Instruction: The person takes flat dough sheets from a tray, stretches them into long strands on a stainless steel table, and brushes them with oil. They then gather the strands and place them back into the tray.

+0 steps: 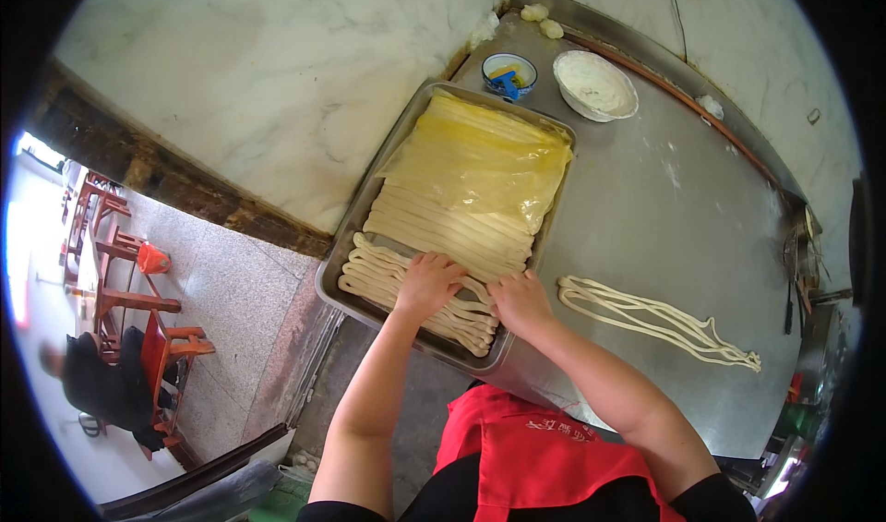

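A deep metal tray (564, 196) holds rows of dough strips (450, 224) laid side by side, their far part under yellowish plastic film (484, 155). Nearer to me in the tray lie looped dough ropes (374, 273). My left hand (428, 285) rests on these ropes, fingers bent at their far edge. My right hand (519, 300) is at the tray's right side, its fingertips at the ends of the ropes and curled down. Whether either hand pinches dough is hidden by the fingers. On the metal worktop to the right lies a loose bundle of long dough strands (651, 314).
Behind the tray stand a patterned bowl (509, 65) with a blue-handled tool and a bowl of flour (595, 86). A wooden rod (657, 79) lies along the worktop's back edge. A marble-like wall (277, 72) borders the tray. Far left, a person (104, 383) sits near red benches.
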